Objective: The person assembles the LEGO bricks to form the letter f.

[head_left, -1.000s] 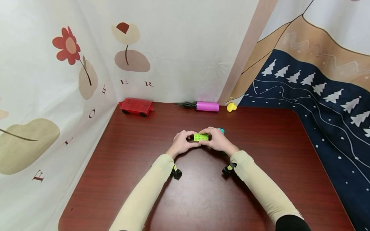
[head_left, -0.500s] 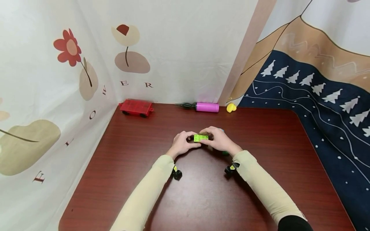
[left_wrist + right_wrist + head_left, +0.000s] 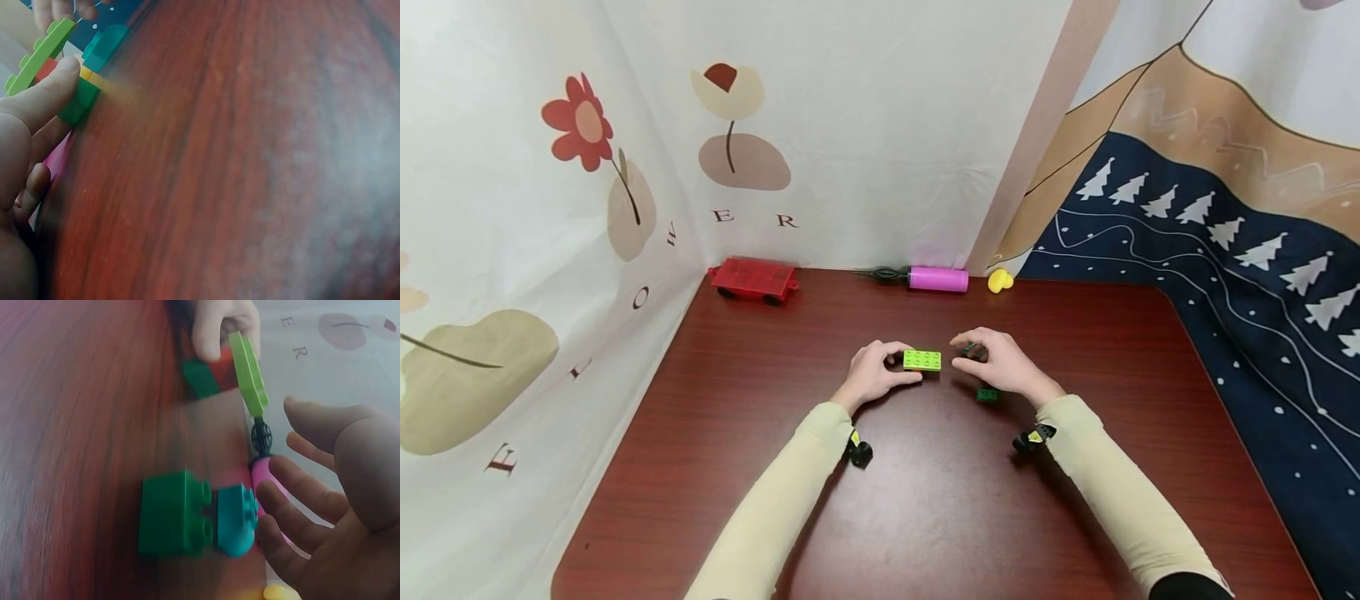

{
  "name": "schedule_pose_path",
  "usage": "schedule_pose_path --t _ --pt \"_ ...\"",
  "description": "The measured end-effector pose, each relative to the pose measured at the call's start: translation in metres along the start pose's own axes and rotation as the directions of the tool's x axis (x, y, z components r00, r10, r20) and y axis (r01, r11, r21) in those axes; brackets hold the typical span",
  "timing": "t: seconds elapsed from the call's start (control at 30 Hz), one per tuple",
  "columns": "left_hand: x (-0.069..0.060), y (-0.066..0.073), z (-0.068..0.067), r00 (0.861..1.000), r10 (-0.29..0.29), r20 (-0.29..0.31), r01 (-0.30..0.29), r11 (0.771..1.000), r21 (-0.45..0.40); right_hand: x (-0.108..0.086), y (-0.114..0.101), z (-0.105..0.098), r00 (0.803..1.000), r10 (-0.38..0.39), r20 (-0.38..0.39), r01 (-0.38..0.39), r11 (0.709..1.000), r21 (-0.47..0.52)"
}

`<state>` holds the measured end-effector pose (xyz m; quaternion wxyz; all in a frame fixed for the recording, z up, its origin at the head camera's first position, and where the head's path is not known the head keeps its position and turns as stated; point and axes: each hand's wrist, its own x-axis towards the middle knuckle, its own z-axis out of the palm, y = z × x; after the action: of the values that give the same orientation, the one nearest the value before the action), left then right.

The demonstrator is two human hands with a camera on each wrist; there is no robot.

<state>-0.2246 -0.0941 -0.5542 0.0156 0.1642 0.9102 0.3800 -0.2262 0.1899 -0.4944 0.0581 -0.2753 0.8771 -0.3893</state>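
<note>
The left hand (image 3: pixel 871 372) pinches a stack of blocks: a lime green brick (image 3: pixel 922 360) on top, a red block (image 3: pixel 224 370) under it and a green block (image 3: pixel 201 379) at the bottom. To the right of the stack, the right hand (image 3: pixel 1003 363) has its fingers spread and touches nothing that I can see. Beside it stand a green block (image 3: pixel 167 515) and a teal block (image 3: pixel 234 515) with a rounded end; in the head view the hand mostly covers the teal one.
Along the back edge of the brown table (image 3: pixel 880 517) lie a red wheeled cart (image 3: pixel 752 278), a pink cylinder (image 3: pixel 938 279) with a black part (image 3: pixel 887 273), and a yellow object (image 3: pixel 1000 280). Printed cloth (image 3: pixel 880 125) hangs behind.
The right hand has let go of the lime brick and moved right, above the loose blocks. More of the green block beside it now shows. The left hand has stayed in place, holding the stack.
</note>
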Motion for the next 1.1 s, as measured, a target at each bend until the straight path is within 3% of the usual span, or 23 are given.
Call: schedule_pose_path --t 0.23,0.57,0.93,1.1 --pt "-0.002 0.002 -0.001 1.000 -0.007 -0.002 0.007 1.000 -0.003 -0.018 0.011 -0.011 0.997 0.037 0.070 -0.036 0.999 -0.023" --pt "-0.001 0.003 -0.001 1.000 -0.007 0.002 0.007 1.000 -0.008 -0.042 0.026 -0.017 0.992 0.011 0.128 -0.008 1.000 -0.020" --pt "0.000 0.001 0.000 1.000 -0.006 -0.011 0.006 1.000 -0.005 -0.052 0.028 -0.014 0.976 0.055 0.210 -0.053 0.998 -0.016" --pt "0.000 0.001 0.000 1.000 -0.011 -0.001 0.011 1.000 -0.008 -0.053 0.029 -0.012 0.967 0.037 0.250 -0.035 0.999 -0.012"
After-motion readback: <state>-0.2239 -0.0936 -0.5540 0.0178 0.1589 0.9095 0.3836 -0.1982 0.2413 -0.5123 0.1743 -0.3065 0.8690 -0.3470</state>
